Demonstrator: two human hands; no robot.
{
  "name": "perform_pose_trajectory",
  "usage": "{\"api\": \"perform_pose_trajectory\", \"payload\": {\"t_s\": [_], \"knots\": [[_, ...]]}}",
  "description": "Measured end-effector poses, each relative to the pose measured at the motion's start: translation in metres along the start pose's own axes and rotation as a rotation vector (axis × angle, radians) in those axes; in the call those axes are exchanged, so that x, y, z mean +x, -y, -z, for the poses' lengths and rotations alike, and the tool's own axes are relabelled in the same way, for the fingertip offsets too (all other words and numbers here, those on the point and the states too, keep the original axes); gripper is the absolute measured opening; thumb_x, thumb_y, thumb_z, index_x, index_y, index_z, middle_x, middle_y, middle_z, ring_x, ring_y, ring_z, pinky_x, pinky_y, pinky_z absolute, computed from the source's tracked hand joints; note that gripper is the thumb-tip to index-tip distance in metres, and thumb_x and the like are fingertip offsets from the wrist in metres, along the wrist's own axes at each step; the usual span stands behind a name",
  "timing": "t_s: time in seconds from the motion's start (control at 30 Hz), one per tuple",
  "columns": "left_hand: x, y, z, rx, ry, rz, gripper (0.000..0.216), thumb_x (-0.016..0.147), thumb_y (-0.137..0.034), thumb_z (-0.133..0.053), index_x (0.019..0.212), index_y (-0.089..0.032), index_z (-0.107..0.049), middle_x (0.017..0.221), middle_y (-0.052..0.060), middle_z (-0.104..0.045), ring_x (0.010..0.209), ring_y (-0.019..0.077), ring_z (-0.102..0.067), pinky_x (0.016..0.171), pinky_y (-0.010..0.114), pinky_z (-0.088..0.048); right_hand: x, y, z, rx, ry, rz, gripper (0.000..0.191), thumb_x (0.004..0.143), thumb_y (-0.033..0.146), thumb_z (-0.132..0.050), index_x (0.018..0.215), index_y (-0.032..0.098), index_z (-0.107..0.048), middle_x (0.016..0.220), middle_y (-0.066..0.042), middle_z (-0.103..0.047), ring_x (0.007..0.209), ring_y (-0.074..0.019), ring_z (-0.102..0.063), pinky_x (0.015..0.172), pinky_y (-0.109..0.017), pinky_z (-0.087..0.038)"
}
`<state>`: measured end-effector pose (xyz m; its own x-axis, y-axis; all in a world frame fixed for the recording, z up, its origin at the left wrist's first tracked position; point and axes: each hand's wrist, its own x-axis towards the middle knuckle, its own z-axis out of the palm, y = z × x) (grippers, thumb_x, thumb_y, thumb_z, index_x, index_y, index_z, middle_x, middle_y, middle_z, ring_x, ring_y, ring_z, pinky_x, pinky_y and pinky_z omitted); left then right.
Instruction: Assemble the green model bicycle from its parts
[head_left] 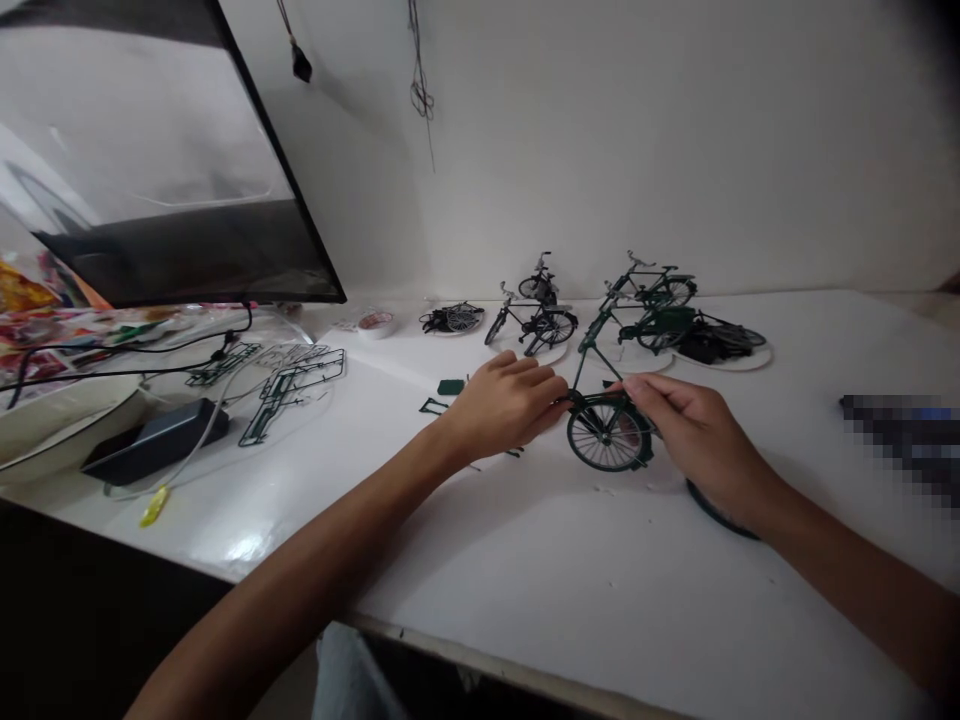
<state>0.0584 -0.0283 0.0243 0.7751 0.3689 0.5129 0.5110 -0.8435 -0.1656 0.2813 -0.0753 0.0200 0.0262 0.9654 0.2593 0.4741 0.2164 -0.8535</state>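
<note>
Toy bicycle (607, 437) between the left grip (514, 405) and the right grip (686, 420), over the bench (525, 580).
Other bicycles (536, 328) stand behind it, before the wall (637, 150), with a pile of parts (452, 319) to their left and another on a plate (750, 361) to their right. Loose pieces (451, 386) lie just beyond the left grip. Farther left come the plastic frames (294, 388), with the screen (165, 160) behind them and the box (161, 438) beside a tray (82, 405) before it.

Two bare forearms slant inward: the left forearm (360, 525) from the bottom edge, the right forearm (847, 590) from the right. The left hand (510, 405) curls, knuckles up; the right hand (694, 440) faces it, thumb and fingers pinching.
</note>
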Motion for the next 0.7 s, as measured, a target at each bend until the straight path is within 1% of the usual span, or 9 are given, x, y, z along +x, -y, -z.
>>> {"api": "perform_pose_trajectory", "payload": {"t_s": [0.1,0.2,0.27,0.33,0.4,0.43,0.53,0.6,0.7], "knots": [[0.0,-0.001,-0.002,0.036,0.035,0.026,0.036,0.104,-0.034,-0.034,0.09,-0.016,-0.061,0.085,0.005,-0.067,0.078,0.0173,-0.058,0.074,0.033,-0.037,0.0,0.001,0.0,-0.024,0.028,0.018,0.033,0.093,0.051,-0.053,0.077,0.024,-0.062,0.083,-0.004,-0.066,0.083,-0.024,-0.06,0.073,-0.034,-0.047],[0.0,0.001,-0.001,-0.007,0.054,0.092,0.042,0.102,-0.047,-0.037,0.089,-0.016,-0.062,0.089,0.005,-0.068,0.082,0.0184,-0.059,0.077,0.034,-0.038,-0.001,0.002,0.001,-0.104,0.014,0.073,0.028,0.094,0.048,-0.052,0.089,0.025,-0.067,0.092,-0.004,-0.07,0.091,-0.0259,-0.063,0.077,-0.034,-0.047],[-0.002,0.009,0.0,-0.073,0.047,0.154,0.049,0.101,-0.055,-0.035,0.09,-0.015,-0.063,0.092,0.005,-0.068,0.085,0.0182,-0.059,0.08,0.033,-0.039,-0.003,0.003,0.002,-0.159,-0.028,0.109,0.026,0.095,0.047,-0.053,0.094,0.026,-0.068,0.093,-0.004,-0.071,0.091,-0.0266,-0.063,0.075,-0.035,-0.047],[-0.006,0.022,0.001,-0.107,0.032,0.218,0.052,0.101,-0.056,-0.033,0.093,-0.015,-0.063,0.095,0.006,-0.068,0.087,0.0181,-0.06,0.082,0.033,-0.04,-0.006,0.003,0.002,-0.183,-0.063,0.15,0.023,0.093,0.046,-0.056,0.095,0.027,-0.068,0.091,-0.003,-0.071,0.087,-0.0258,-0.064,0.074,-0.036,-0.047],[-0.012,0.039,0.001,-0.098,0.025,0.288,0.049,0.101,-0.055,-0.035,0.094,-0.016,-0.064,0.097,0.005,-0.068,0.089,0.0182,-0.06,0.084,0.033,-0.041,-0.008,0.003,0.001,-0.196,-0.088,0.199,0.018,0.092,0.044,-0.06,0.093,0.028,-0.068,0.092,-0.002,-0.072,0.084,-0.025,-0.066,0.075,-0.037,-0.048],[-0.016,0.049,0.0,-0.084,0.026,0.349,0.046,0.101,-0.052,-0.036,0.093,-0.017,-0.064,0.096,0.004,-0.068,0.087,0.0175,-0.06,0.083,0.032,-0.042,-0.009,0.003,0.001,-0.208,-0.092,0.226,0.017,0.091,0.043,-0.061,0.093,0.028,-0.068,0.093,-0.002,-0.073,0.084,-0.0252,-0.066,0.076,-0.037,-0.049],[-0.03,0.075,-0.006,-0.045,0.027,0.463,0.039,0.103,-0.037,-0.034,0.092,-0.014,-0.064,0.094,0.009,-0.068,0.081,0.0183,-0.06,0.074,0.032,-0.043,-0.01,0.004,0.001,-0.23,-0.06,0.325,0.015,0.091,0.042,-0.062,0.094,0.028,-0.068,0.099,-0.004,-0.073,0.089,-0.0273,-0.068,0.079,-0.04,-0.051],[-0.037,0.087,-0.01,-0.043,0.051,0.489,0.03,0.1,-0.029,-0.039,0.093,-0.014,-0.064,0.093,0.01,-0.068,0.076,0.0176,-0.059,0.069,0.03,-0.044,-0.01,0.003,0.002,-0.23,0.009,0.424,0.012,0.092,0.038,-0.061,0.097,0.029,-0.068,0.101,-0.005,-0.073,0.093,-0.0272,-0.068,0.082,-0.041,-0.051],[-0.043,0.094,-0.012,-0.06,0.098,0.463,0.024,0.097,-0.024,-0.043,0.093,-0.015,-0.065,0.094,0.009,-0.069,0.078,0.0169,-0.061,0.068,0.029,-0.045,-0.009,0.003,0.003,-0.216,0.095,0.581,0.01,0.094,0.029,-0.06,0.1,0.029,-0.068,0.101,-0.004,-0.073,0.097,-0.0259,-0.067,0.088,-0.041,-0.05]]}}
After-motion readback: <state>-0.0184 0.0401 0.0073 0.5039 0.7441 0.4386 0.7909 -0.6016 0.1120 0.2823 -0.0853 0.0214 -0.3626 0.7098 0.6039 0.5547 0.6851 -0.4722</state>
